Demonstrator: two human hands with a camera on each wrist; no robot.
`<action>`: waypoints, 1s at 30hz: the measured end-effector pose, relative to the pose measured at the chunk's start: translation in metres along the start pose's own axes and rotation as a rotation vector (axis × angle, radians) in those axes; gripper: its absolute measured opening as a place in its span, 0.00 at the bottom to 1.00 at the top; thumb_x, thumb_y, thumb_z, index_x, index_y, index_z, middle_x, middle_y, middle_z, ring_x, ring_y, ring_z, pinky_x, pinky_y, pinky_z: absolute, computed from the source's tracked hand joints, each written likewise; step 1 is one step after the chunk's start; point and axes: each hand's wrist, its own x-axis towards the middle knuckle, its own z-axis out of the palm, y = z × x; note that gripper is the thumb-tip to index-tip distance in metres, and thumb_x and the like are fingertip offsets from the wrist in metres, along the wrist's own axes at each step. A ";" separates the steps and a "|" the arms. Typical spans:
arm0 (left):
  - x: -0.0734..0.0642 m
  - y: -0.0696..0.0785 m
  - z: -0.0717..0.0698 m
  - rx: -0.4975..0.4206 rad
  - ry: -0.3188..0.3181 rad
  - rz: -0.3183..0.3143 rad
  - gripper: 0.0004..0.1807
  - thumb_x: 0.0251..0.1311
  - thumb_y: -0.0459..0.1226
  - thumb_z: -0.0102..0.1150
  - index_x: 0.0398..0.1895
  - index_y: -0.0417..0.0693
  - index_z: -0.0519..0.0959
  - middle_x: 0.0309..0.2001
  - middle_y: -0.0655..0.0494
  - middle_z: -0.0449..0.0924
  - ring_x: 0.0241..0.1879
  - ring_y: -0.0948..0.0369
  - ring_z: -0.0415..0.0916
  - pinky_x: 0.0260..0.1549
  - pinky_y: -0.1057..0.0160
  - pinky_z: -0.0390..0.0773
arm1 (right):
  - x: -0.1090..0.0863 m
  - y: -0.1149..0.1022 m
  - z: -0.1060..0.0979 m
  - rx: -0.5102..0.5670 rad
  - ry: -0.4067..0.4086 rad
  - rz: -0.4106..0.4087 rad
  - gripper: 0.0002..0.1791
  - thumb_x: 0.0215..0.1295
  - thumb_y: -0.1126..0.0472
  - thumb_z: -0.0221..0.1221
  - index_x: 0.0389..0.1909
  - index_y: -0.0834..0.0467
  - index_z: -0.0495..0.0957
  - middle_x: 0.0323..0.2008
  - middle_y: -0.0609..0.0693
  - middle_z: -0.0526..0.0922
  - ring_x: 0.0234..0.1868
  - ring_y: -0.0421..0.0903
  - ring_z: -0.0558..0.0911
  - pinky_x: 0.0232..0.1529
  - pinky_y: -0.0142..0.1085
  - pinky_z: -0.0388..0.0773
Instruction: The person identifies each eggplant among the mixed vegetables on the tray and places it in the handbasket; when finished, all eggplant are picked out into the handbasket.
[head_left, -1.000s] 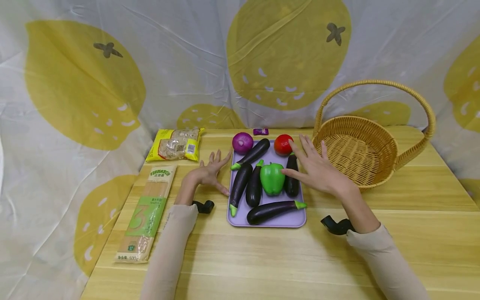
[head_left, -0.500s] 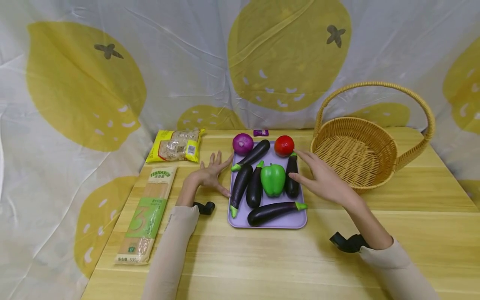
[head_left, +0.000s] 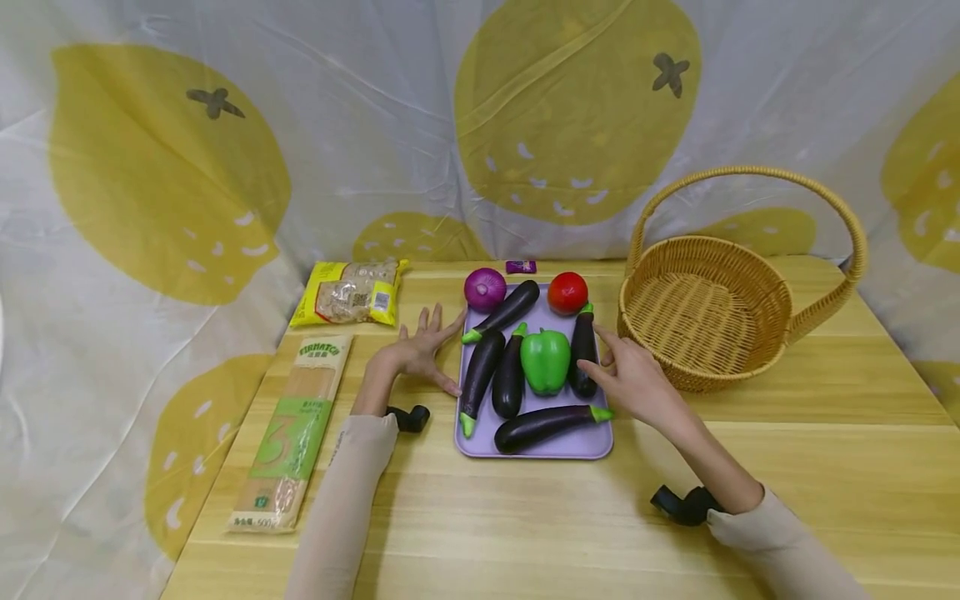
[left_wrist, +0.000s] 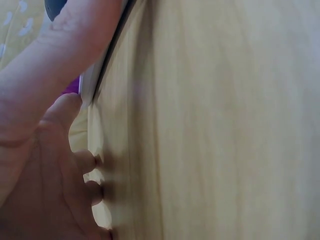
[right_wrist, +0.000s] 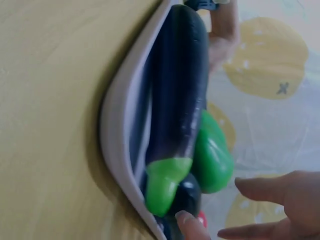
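A lilac tray (head_left: pixel 555 448) holds several dark eggplants, a green bell pepper (head_left: pixel 545 361), a red tomato (head_left: pixel 567 292) and a purple onion (head_left: pixel 485 289). My left hand (head_left: pixel 416 348) is spread wide at the tray's left edge, thumb and index fingertip right at the rim; the left wrist view shows its other fingertips down on the wood. Over the upright eggplant (head_left: pixel 582 354) on the tray's right side reaches my right hand (head_left: pixel 632 375), thumb and fingers apart and slightly bent. Another eggplant (right_wrist: pixel 177 90) fills the middle of the right wrist view, past the fingertips (right_wrist: pixel 185 220).
A wicker basket (head_left: pixel 750 367) with a tall handle stands right of the tray. To the left lie a spaghetti pack (head_left: pixel 292 433) and a yellow bag (head_left: pixel 352 292). A small purple packet (head_left: pixel 521 267) lies behind the tray, before the lemon-print curtain (head_left: pixel 405 108).
My right hand has come down from over the tomato and pepper toward the right-hand eggplant, its fingers drawing closer together. The left hand has stayed at the tray's edge.
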 end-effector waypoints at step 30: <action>0.000 -0.001 0.001 -0.010 0.001 -0.004 0.77 0.44 0.57 0.82 0.84 0.68 0.30 0.81 0.39 0.09 0.80 0.41 0.07 0.73 0.28 0.17 | 0.021 0.009 0.023 -0.022 -0.059 0.102 0.39 0.74 0.53 0.58 0.78 0.67 0.59 0.20 0.50 0.70 0.20 0.44 0.68 0.21 0.35 0.64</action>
